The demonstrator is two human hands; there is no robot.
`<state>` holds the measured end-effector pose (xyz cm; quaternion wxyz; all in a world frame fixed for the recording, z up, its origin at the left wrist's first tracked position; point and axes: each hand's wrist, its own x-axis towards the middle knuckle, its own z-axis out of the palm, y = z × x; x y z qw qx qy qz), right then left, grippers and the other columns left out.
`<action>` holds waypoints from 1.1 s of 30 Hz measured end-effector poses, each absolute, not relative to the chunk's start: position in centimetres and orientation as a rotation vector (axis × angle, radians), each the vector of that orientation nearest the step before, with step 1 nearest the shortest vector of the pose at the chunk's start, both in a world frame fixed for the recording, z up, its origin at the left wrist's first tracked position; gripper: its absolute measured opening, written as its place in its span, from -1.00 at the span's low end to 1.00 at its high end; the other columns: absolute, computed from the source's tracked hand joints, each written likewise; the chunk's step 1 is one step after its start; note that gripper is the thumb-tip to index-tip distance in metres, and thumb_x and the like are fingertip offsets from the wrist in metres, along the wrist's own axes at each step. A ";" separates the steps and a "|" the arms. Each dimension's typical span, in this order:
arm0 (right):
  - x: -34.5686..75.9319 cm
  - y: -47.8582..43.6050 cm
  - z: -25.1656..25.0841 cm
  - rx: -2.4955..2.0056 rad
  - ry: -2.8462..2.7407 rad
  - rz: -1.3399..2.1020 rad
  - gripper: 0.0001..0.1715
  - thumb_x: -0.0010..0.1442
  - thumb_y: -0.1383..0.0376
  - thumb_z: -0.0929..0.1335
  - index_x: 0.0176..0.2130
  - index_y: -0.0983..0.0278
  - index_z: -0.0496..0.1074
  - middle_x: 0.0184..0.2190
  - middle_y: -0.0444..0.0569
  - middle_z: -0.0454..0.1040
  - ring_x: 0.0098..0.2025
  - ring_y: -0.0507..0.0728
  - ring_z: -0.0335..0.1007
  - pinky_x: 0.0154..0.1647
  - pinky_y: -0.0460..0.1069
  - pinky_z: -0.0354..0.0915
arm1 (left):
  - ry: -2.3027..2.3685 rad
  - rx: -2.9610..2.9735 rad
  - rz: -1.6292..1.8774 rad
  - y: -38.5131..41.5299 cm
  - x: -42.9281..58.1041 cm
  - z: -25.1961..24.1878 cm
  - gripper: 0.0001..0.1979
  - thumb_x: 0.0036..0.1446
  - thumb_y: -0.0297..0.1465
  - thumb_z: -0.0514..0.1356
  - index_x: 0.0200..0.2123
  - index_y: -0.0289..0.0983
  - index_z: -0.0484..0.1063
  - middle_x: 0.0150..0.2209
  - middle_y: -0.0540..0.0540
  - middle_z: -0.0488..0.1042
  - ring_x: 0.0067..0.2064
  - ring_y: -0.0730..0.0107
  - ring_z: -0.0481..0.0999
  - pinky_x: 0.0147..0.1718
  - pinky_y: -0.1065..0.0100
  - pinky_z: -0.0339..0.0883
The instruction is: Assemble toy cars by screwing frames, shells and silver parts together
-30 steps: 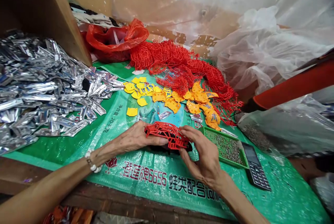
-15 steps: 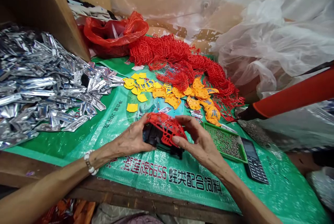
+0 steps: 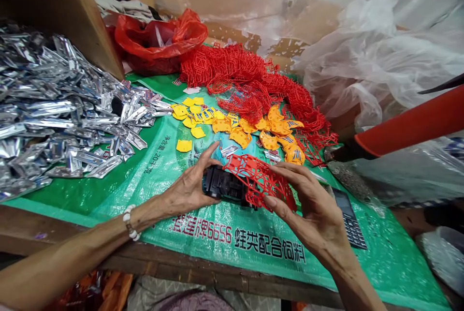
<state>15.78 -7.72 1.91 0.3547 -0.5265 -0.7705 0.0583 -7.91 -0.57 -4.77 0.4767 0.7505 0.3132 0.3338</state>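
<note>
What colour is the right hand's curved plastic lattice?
The curved plastic lattice is red, best seen in the head view.

The worktop [image 3: 174, 272] is covered by a sheet [image 3: 391, 258]. Strips [image 3: 54, 108] are piled at the left, before an upright board [image 3: 90, 16]; a bag [image 3: 155, 57] is set right of it. Loose lattices [image 3: 239, 71] are heaped behind the middle, with panels [image 3: 241, 138] scattered before them. Nearer the front edge, a chassis [image 3: 228, 185] is held by the left fingers [image 3: 209, 153], its right end overlapped by a frame [image 3: 268, 179] gripped in the right fingers [image 3: 290, 172]. Beyond these, at the right, a keypad device [image 3: 354, 224] is laid.

Wooden table [image 3: 174, 269] under green printed sheet [image 3: 126, 190], silver parts [image 3: 68, 112], red lattices [image 3: 246, 71], yellow pieces [image 3: 197, 132], orange pieces [image 3: 268, 140]
</note>
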 end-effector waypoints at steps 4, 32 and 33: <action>15.8 -8.1 2.0 -1.589 -1.860 0.145 -0.59 0.22 0.08 0.37 0.01 0.19 0.41 -0.14 0.05 0.49 -0.12 0.16 0.47 -0.15 0.08 0.45 | 0.815 1.901 0.805 -0.8 -7.8 -4.7 0.08 -0.08 -0.48 0.33 0.38 -0.15 -0.27 -0.03 -0.15 0.38 -0.05 0.12 0.48 -0.08 0.11 0.41; 13.5 -6.4 4.0 -1.839 -2.211 0.592 -0.35 0.34 0.01 0.19 0.24 0.34 0.24 -0.59 -0.16 0.38 -0.56 0.04 0.30 -0.53 -0.07 0.26 | 0.765 2.207 0.841 -1.2 -7.3 -5.0 -0.10 0.02 -0.47 0.27 0.35 -0.14 -0.12 -0.04 -0.15 0.33 -0.04 0.10 0.37 -0.01 0.03 0.38; 14.1 -6.6 4.2 -1.750 -2.237 0.705 -0.34 0.33 0.04 0.22 0.27 0.32 0.20 -0.60 -0.19 0.34 -0.57 0.02 0.27 -0.55 -0.08 0.24 | 0.756 2.208 0.839 -1.2 -7.4 -5.0 -0.11 0.03 -0.47 0.28 0.35 -0.16 -0.12 -0.04 -0.15 0.33 -0.03 0.09 0.37 0.00 0.03 0.37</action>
